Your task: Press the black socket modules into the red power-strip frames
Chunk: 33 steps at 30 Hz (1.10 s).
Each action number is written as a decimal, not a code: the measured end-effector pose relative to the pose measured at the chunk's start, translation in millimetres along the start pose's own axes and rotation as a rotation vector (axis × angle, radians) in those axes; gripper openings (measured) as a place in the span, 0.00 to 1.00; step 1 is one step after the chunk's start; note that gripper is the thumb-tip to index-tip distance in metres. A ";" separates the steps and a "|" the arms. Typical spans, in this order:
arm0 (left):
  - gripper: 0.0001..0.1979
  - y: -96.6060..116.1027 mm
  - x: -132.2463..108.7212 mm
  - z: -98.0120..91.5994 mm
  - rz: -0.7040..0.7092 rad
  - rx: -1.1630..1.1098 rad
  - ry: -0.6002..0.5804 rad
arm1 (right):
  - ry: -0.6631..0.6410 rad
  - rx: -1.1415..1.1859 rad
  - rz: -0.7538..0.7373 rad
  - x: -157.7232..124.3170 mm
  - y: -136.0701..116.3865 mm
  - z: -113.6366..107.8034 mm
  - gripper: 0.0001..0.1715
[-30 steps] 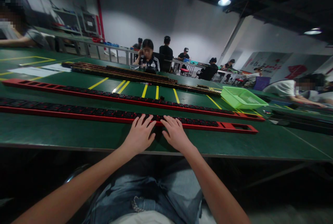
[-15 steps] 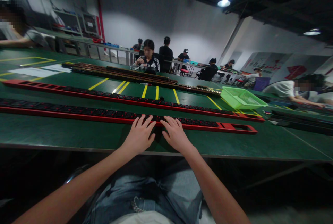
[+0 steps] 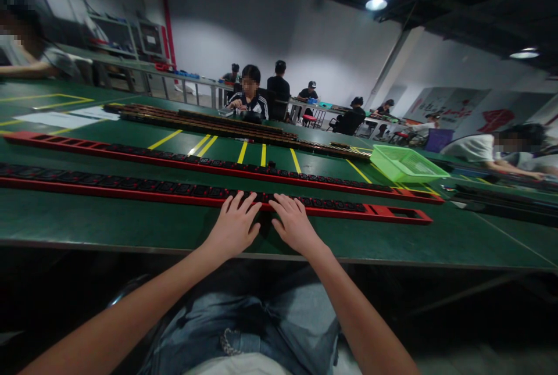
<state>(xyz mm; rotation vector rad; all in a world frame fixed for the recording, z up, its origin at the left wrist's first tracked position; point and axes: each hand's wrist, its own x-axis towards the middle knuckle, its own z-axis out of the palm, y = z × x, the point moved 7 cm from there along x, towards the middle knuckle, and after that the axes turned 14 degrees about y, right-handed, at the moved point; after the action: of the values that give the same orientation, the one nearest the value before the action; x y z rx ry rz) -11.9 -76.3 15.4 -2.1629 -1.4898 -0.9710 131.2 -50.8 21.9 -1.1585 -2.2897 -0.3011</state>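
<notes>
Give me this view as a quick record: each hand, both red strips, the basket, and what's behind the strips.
Left hand: open, palm down, fingertips on the near red strip
Right hand: open, palm down, fingertips on that same strip, beside the left
Near red strip: lengthwise across the green table, dark pieces along it
Far red strip: beyond it, also with dark pieces
Green basket: by the far strip's right end
Behind: long brown strips
</notes>
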 end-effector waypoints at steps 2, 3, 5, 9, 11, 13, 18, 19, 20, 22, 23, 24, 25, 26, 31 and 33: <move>0.24 0.1 0.1 -0.3 0.001 0.000 0.000 | 0.002 0.003 -0.003 0.1 -0.1 0.3 0.28; 0.24 0.2 0.2 -0.4 0.002 0.003 -0.001 | 0.002 0.003 -0.004 0.1 0.0 0.6 0.28; 0.24 0.6 0.2 -0.4 0.008 0.012 -0.006 | 0.005 0.003 -0.005 0.1 0.2 0.9 0.28; 0.24 1.1 0.1 -0.6 0.015 0.021 -0.009 | 0.002 0.002 -0.003 -0.1 0.3 0.7 0.28; 0.24 0.7 0.1 -0.3 0.012 0.019 -0.010 | 0.001 0.004 -0.002 -0.1 0.1 0.3 0.28; 0.24 0.4 0.0 0.0 0.010 0.013 -0.010 | 0.002 0.005 -0.001 0.0 0.1 0.0 0.28; 0.24 0.1 0.1 0.3 0.008 0.016 -0.012 | 0.003 0.006 -0.002 0.2 0.4 0.8 0.28; 0.24 0.1 0.1 0.4 0.008 0.018 -0.015 | 0.001 0.005 -0.001 0.2 0.6 1.1 0.28; 0.24 0.2 0.1 0.5 0.008 0.017 -0.017 | 0.000 0.004 0.001 0.1 0.8 1.3 0.28; 0.24 0.2 0.1 0.7 0.008 0.015 -0.019 | -0.003 0.003 0.002 0.0 0.8 1.5 0.28; 0.24 0.1 0.0 0.8 0.008 0.014 -0.019 | -0.003 0.003 0.001 0.0 0.8 1.3 0.28; 0.24 0.0 0.0 0.9 0.008 0.015 -0.019 | -0.001 0.004 0.001 -0.1 0.6 1.1 0.28; 0.24 -0.1 -0.1 1.0 0.008 0.018 -0.018 | 0.001 0.005 0.000 -0.1 0.5 0.7 0.28; 0.24 -0.1 -0.2 1.1 0.009 0.021 -0.018 | 0.003 0.005 -0.001 -0.1 0.4 0.4 0.28; 0.24 0.2 0.0 0.9 0.016 0.030 -0.015 | 0.005 0.009 -0.002 -0.1 0.0 -0.2 0.28; 0.24 0.3 0.0 1.2 0.018 0.029 -0.016 | 0.004 0.008 0.000 0.0 0.2 0.0 0.28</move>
<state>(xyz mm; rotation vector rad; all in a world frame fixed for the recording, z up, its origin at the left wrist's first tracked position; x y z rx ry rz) -11.2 -75.7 14.6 -2.1653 -1.4799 -0.9225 131.4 -50.7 21.9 -1.1533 -2.2855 -0.2936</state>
